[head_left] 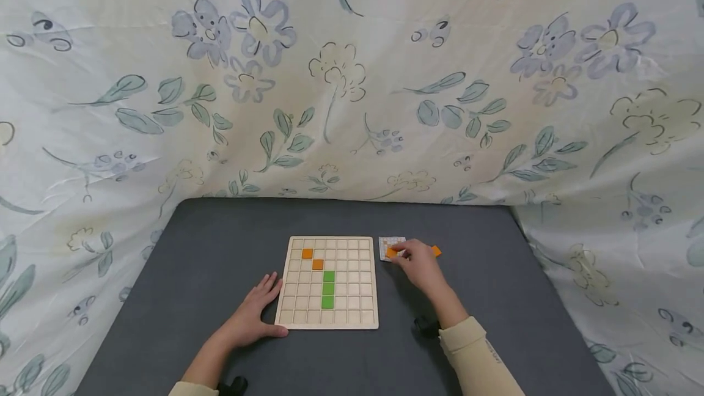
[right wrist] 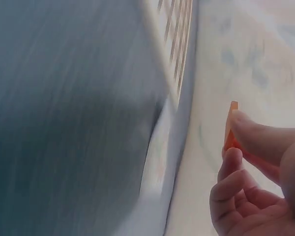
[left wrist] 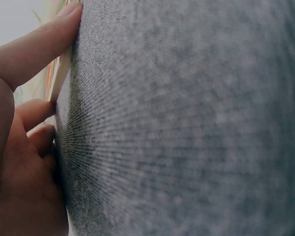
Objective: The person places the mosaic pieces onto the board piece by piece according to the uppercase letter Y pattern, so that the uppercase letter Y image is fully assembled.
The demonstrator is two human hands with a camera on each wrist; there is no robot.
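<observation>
A light wooden grid board (head_left: 376, 304) lies on the dark grey table. Along its left edge rests my left hand (head_left: 253, 315), fingers spread, the thumb at the front left corner. Two orange square tiles (head_left: 307, 253) sit diagonally in the board's upper left cells, and three green tiles (head_left: 328, 289) form a column below them. Right of the board, my right hand (head_left: 422, 266) pinches an orange tile (right wrist: 230, 129) between thumb and fingers. In the head view this tile overlaps a small printed card (head_left: 383, 254), which the hand partly hides.
Another orange piece (head_left: 436, 250) shows just beyond my right hand, partly covered by it. Dark grey cloth (head_left: 220, 237) covers the table. A floral curtain (head_left: 352, 109) hangs behind the table and along both sides.
</observation>
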